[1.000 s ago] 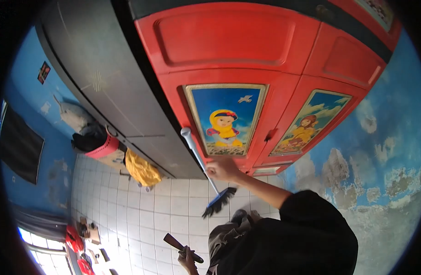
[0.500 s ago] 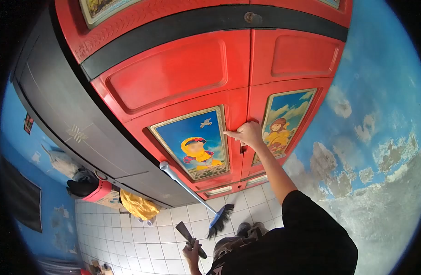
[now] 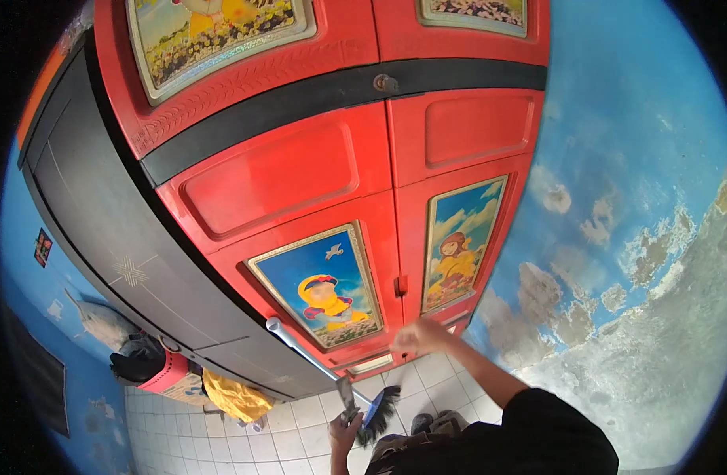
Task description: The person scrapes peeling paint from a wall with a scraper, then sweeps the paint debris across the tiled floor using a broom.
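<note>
In the head view, my left hand [image 3: 343, 434] is closed around a dark flat-bladed tool [image 3: 347, 396] at the bottom, its exact kind unclear. The blade points up, in front of the broom. My right hand [image 3: 423, 336] is in front of the lower part of a red wardrobe [image 3: 268, 170], below the small dark door handle [image 3: 401, 286]. Motion blurs its fingers, and nothing can be made out in them. Both lower wardrobe doors are closed and carry cartoon picture panels [image 3: 324, 289].
A broom [image 3: 308, 348] with a blue head leans against the wardrobe. To the left stands a dark grey cabinet [image 3: 142, 237], with a pink basket [image 3: 167, 372] and yellow cloth [image 3: 235, 396] beside it. A peeling blue wall [image 3: 616, 198] is on the right, white floor tiles [image 3: 292, 443] below.
My right hand has come off the wardrobe's door handle and moved lower. My left hand, still holding the tool, has shifted right towards the broom head. The view has tilted up slightly.
</note>
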A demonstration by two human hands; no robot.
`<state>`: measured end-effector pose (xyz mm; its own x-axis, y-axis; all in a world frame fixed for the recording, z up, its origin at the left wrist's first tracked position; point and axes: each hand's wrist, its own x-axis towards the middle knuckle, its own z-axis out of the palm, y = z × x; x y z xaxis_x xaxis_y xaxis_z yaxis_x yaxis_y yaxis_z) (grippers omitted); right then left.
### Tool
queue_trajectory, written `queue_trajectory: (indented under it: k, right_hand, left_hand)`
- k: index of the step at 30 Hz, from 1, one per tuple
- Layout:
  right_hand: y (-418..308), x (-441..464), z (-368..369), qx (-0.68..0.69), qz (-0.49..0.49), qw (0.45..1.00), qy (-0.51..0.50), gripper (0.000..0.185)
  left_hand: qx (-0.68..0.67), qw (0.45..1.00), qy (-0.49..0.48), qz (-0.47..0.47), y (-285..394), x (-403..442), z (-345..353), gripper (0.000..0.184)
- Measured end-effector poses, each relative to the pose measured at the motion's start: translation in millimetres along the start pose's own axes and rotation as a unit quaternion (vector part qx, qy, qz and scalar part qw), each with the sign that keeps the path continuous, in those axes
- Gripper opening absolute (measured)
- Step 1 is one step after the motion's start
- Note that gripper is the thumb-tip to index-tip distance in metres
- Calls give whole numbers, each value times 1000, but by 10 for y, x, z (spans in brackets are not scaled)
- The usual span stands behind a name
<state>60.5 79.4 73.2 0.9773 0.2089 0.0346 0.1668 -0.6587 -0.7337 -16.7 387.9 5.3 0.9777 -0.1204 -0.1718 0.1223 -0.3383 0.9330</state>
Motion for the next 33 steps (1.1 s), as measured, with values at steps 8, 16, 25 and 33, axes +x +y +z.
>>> queue_trajectory:
  k: [8,16,25,33]
  right_hand:
    - [253,-1005,236,105,67,987,99,27]
    - [-1323,147,-1646,-253,-179,850,425,60]
    - [-1614,804,-1927,-307,-141,816,470,67]
    - [-1691,701,-1849,-409,-76,789,453,61]
  left_hand:
    - [98,947,-258,166,471,401,820,37]
    - [101,934,-325,108,495,318,959,40]
    - [36,984,-118,128,95,389,304,33]
    - [49,982,-164,80,7,336,206,28]
